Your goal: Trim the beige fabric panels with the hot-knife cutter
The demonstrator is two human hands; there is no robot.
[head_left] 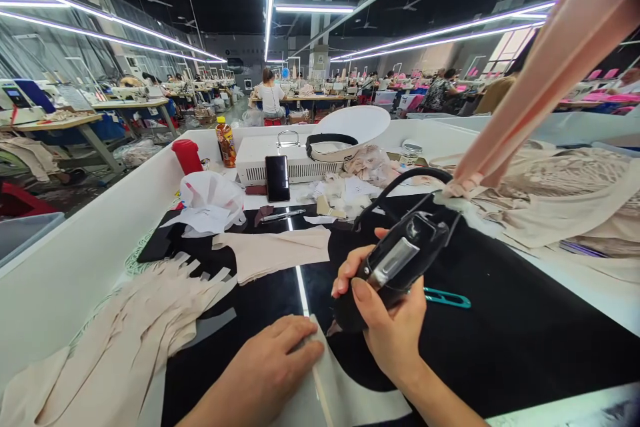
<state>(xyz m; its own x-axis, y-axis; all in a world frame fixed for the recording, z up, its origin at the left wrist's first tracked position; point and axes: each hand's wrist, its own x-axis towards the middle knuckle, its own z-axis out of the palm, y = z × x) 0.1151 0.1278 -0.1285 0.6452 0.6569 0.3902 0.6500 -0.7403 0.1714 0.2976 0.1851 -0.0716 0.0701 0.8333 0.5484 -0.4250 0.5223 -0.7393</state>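
My right hand [390,307] is wrapped round a black corded electric tool [400,260], which looks like a small hand iron with a silver plate on top. It is tilted over the black work surface [525,320]; its underside is hidden. A stretched pink fabric strip [540,87] runs from the tool's cord end to the upper right. My left hand [273,367] lies with fingers extended on a pale fabric piece [345,387], thumb apart from the index finger. Just beyond lies a folded beige fabric piece [280,250]. Behind my right hand is a teal looped handle [447,297].
Beige cut strips [145,327] heap at the left; more beige fabric [560,193] piles at the right. A phone [277,179] leans on a white vented box [255,160]. A bottle [225,142] and a plastic bag [213,200] stand nearby. White walls [100,233] border the table.
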